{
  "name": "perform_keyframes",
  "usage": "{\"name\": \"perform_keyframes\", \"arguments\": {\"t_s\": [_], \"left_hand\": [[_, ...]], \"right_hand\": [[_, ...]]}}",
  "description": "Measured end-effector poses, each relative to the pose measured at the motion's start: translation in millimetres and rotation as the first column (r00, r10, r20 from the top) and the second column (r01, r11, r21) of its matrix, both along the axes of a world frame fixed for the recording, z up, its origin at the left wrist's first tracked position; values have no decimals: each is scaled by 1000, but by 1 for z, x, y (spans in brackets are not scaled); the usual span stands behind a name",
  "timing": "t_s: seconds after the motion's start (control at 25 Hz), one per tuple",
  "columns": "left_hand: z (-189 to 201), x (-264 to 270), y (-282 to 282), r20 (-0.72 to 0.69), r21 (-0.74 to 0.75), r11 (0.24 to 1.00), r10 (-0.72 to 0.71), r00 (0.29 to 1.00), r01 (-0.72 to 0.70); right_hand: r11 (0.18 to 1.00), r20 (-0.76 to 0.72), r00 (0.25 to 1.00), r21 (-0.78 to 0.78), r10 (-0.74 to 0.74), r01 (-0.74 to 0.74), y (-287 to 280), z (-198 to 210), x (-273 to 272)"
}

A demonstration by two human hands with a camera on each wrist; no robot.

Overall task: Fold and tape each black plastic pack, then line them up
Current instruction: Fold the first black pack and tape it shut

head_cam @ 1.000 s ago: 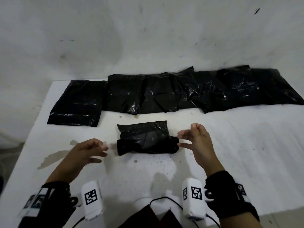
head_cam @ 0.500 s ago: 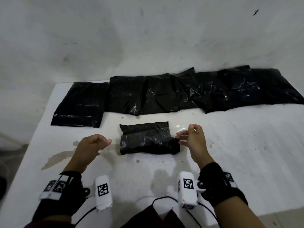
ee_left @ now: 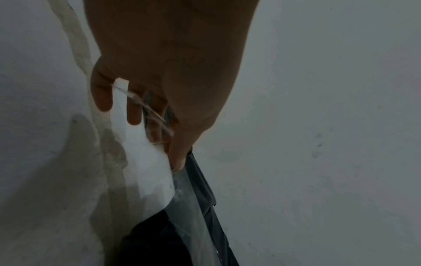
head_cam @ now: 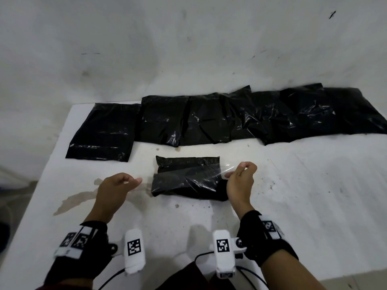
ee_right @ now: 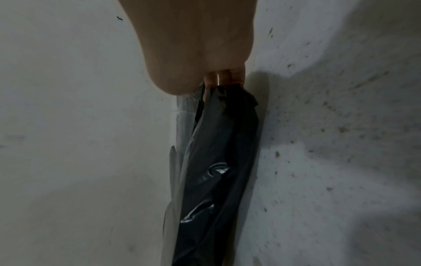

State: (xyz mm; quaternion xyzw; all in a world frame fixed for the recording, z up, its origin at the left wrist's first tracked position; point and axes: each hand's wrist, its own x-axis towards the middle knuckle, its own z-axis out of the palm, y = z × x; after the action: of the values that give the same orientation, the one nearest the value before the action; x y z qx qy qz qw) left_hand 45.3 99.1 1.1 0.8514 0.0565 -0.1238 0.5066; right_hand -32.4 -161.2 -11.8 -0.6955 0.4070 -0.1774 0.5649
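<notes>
Both hands pinch clear tape over folded pack; row of packs behind looks unfolded.

A folded black pack lies mid-bench. The right hand at its 3 o'clock pinches clear tape stretched across it; the left hand curls at 9 o'clock. Flat black packs line 12 o'clock.

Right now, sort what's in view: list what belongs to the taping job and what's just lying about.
Job:
- folded black pack
- clear tape strip, pinched by right hand and left hand
- row of black packs

Lying about:
- brown stain on the white table
</notes>
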Motion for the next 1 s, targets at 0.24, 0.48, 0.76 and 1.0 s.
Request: {"name": "perform_keyframes", "arguments": {"t_s": [0.24,0.48,0.76,1.0], "left_hand": [[3,6,-3,11,83,997,-9,1000,8],[12,20,10,-182,104,982,-138,974,158],[38,6,-51,221,189,812,-583,782,552],[40,-12,-120,154,-252,680,-674,722,688]], "right_hand": [[999,41,998,-9,-44,44,3,1,-4],[999,180,984,-47,-3,12,1,6,-11],[996,321,943,-27,89,-85,3,38,-10],[947,445,842,-45,305,-319,10,74,-3]]}}
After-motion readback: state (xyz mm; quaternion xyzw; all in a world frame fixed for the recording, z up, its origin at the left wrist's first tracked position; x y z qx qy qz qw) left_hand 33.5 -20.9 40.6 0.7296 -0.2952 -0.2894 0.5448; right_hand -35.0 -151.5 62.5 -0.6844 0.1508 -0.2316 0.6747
